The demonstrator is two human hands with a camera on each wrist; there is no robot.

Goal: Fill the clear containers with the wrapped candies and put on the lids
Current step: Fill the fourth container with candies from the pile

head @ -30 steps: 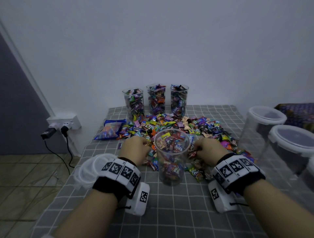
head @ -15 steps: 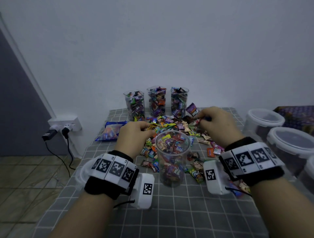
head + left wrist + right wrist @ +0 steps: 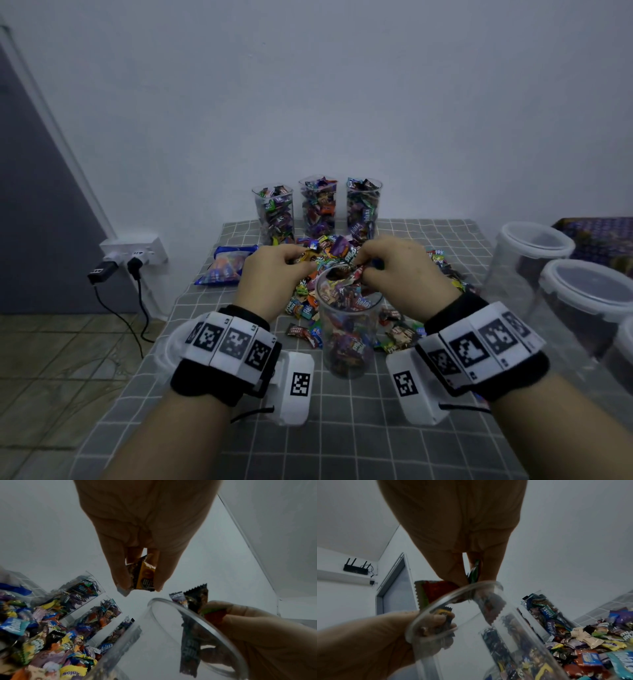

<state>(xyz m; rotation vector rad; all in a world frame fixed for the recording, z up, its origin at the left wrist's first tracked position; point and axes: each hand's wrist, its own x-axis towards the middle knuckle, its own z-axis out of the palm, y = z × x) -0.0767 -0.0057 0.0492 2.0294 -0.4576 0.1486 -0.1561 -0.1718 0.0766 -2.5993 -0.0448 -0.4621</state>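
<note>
Though three cups at the back are already full, the work is judged only part done.

Filled: three clear containers (image 3: 318, 207) stand in a row at the far edge of the table (image 3: 342, 428), each packed with wrapped candies to the rim; none carries a lid.

In hand: a fourth clear cup (image 3: 347, 329) stands upright between the wrists, roughly three-quarters full as far as the head view shows, with its mouth open.

Left hand (image 3: 274, 277): above the cup's far-left rim, fingertips pinching a yellow-and-brown candy (image 3: 145, 576).

Right hand (image 3: 407, 274): above the far-right rim, fingers curled round several candies, a red-and-green wrapper (image 3: 435, 592) among them.

Loose stock: a large pile of candies (image 3: 318, 301) lies on the cloth behind and around the cup, touching its base.

Lids: a stack of clear lids (image 3: 171, 346) appears to lie under the left wrist; mostly hidden, so the count cannot be told.

Remaining, by judgement: top up this cup, then lid all four.

Also present: larger white-rimmed tubs (image 3: 534, 260) at the right, a blue candy bag (image 3: 227, 263) at the left.

Appearance: thin, transparent, straight-walled cup; wrappers crinkled, glossy, many-coloured.
</note>
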